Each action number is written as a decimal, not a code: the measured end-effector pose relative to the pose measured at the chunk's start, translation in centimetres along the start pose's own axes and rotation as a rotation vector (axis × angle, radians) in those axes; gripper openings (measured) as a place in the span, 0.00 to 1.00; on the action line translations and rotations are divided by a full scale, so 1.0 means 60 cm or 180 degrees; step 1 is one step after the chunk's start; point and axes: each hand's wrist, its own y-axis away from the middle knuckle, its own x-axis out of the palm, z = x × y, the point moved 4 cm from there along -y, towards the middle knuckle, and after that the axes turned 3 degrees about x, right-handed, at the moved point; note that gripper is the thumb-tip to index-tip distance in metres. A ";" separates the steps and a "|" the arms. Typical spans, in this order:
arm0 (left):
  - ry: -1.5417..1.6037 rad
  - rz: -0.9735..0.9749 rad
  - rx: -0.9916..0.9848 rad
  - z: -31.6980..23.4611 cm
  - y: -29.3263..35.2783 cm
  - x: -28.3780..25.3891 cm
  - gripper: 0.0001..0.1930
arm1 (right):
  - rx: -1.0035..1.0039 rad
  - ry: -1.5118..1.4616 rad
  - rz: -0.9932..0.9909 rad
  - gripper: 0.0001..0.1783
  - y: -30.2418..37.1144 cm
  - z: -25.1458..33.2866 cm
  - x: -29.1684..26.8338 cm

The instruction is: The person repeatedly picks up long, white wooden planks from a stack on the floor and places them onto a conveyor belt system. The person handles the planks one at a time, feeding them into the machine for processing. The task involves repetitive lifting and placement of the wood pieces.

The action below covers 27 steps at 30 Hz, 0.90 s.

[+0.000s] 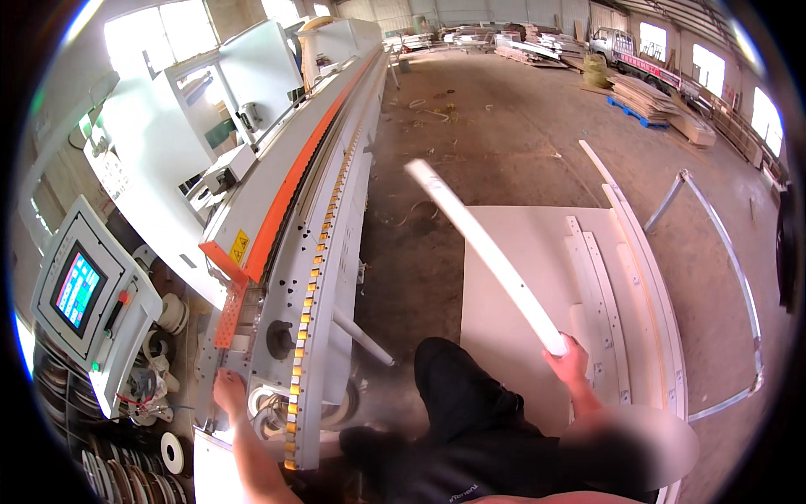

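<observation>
My right hand [568,359] grips the near end of a long, narrow white board strip [491,252]. The strip slants away from me to the upper left, over the floor and the edge of a stack of pale panels [520,294]. On the left, my left hand [228,391] rests at the near end of a long white edge-banding machine [290,181], just below an orange perforated guard piece [228,323]. Its fingers are curled, and whatever they hold, if anything, is hidden. Beside it runs the machine's row of yellow rollers [304,332].
A control panel with a lit screen [77,286] stands at the far left, above several rolls of edging [172,454]. More narrow strips [617,294] lie on the panel stack to my right. Beyond them is a metal tube frame [743,277]. Stacked boards [642,97] and a truck [617,46] are farther back.
</observation>
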 end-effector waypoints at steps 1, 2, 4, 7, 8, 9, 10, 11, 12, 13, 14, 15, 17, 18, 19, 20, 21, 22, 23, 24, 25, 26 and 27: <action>0.0221 -0.0116 0.0190 -0.001 0.002 -0.001 0.07 | -0.0221 -0.0085 0.0048 0.34 -0.001 0.025 -0.010; 0.0435 -0.0233 0.0377 -0.001 0.008 -0.003 0.07 | -0.0446 -0.0178 0.0098 0.33 -0.006 0.053 -0.018; 0.0534 -0.0468 0.1009 -0.071 0.025 -0.022 0.08 | -0.0911 -0.0261 0.0149 0.31 -0.019 0.101 -0.038; 0.0881 -0.0745 0.2285 -0.280 0.125 -0.121 0.18 | -0.1578 -0.0422 0.0176 0.27 -0.025 0.164 -0.034; 0.1030 -0.0555 0.2621 -0.336 0.168 -0.160 0.21 | -0.1871 -0.0404 0.0200 0.27 -0.028 0.191 -0.025; 0.1059 -0.0574 0.2975 -0.400 0.213 -0.200 0.22 | -0.2114 -0.0396 0.0278 0.28 -0.027 0.219 -0.019; 0.0908 -0.0456 0.3274 -0.400 0.255 -0.185 0.21 | -0.2383 -0.0436 0.0354 0.28 -0.027 0.251 -0.009; 0.0723 -0.0301 0.3685 -0.458 0.284 -0.218 0.21 | -0.2603 -0.0420 0.0414 0.29 -0.024 0.276 0.001; 0.0412 -0.0262 0.3867 -0.480 0.313 -0.226 0.18 | -0.2837 -0.0443 0.0477 0.30 -0.018 0.306 0.010; 0.0459 -0.0126 0.3866 -0.495 0.334 -0.237 0.16 | -0.3073 -0.0484 0.0546 0.32 -0.011 0.335 0.021; 0.0511 0.0009 0.3858 -0.500 0.350 -0.244 0.15 | -0.3235 -0.0537 0.0709 0.33 -0.006 0.361 0.035; 0.0551 0.0013 0.3860 -0.493 0.361 -0.248 0.13 | -0.3400 -0.0610 0.0879 0.34 0.000 0.386 0.048; 0.0650 0.0021 0.3841 -0.471 0.383 -0.241 0.11 | -0.3623 -0.0676 0.1186 0.37 0.008 0.429 0.068; 0.0638 0.0113 0.3715 -0.455 0.388 -0.240 0.10 | -0.3681 -0.0700 0.1329 0.37 0.010 0.449 0.081; 0.0643 0.0202 0.3603 -0.438 0.387 -0.240 0.10 | -0.3726 -0.0708 0.1467 0.38 0.012 0.467 0.091; 0.0651 0.0289 0.3488 -0.423 0.387 -0.243 0.10 | -0.3713 -0.0741 0.1483 0.39 0.013 0.482 0.101; 0.0738 0.0253 0.3315 -0.409 0.385 -0.249 0.11 | -0.3689 -0.0794 0.1355 0.40 0.016 0.501 0.106; 0.0758 0.0237 0.3054 -0.385 0.385 -0.249 0.15 | -0.3671 -0.0851 0.1196 0.41 0.016 0.525 0.105; 0.0720 0.0235 0.2840 -0.356 0.386 -0.251 0.17 | -0.3564 -0.0747 0.1220 0.42 0.017 0.542 0.102; 0.0676 0.0221 0.2627 -0.327 0.387 -0.259 0.20 | -0.3497 -0.0897 0.1075 0.42 0.020 0.551 0.108; 0.0588 0.0462 0.2321 -0.308 0.381 -0.275 0.23 | -0.3399 -0.1022 0.0922 0.41 0.022 0.554 0.111; 0.0651 0.0214 0.2266 -0.289 0.373 -0.285 0.24 | -0.3291 -0.1145 0.0771 0.41 0.024 0.555 0.115; 0.0524 0.0037 0.2200 -0.277 0.363 -0.300 0.19 | -0.3287 -0.1226 0.0671 0.39 0.028 0.551 0.121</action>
